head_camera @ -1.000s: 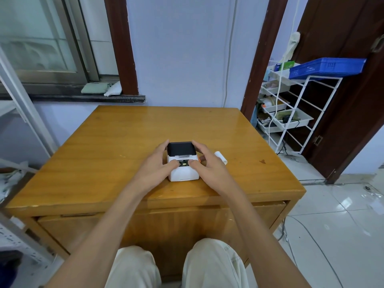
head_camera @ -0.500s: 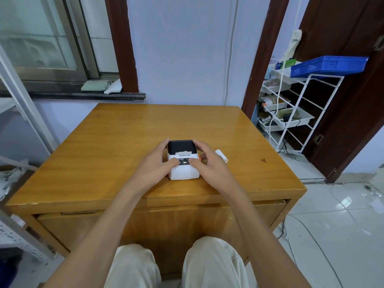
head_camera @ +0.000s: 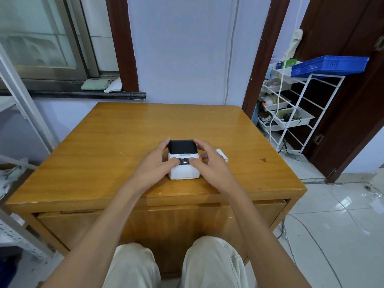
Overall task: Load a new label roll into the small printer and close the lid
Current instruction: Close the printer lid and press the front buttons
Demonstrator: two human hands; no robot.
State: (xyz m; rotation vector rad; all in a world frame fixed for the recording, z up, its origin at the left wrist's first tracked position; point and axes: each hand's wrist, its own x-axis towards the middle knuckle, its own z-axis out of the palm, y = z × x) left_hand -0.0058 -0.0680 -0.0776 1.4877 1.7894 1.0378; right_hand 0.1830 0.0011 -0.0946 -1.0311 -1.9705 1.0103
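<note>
The printer (head_camera: 184, 161) sits on the surface (head_camera: 104, 146) between both hands, left hand (head_camera: 156, 165) and right hand (head_camera: 209, 165) gripping its sides, thumbs on top; a white roll (head_camera: 222, 155) lies just right.

One printer (head_camera: 184, 161), one white label roll (head_camera: 222, 155), two hands, one table (head_camera: 104, 154), one blue tray (head_camera: 330, 66), one white rack (head_camera: 299, 109).

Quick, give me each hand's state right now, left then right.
Left hand: holds the left side of the printer, thumb on its front panel.
Right hand: holds the printer's right side, thumb on the front panel.
</note>
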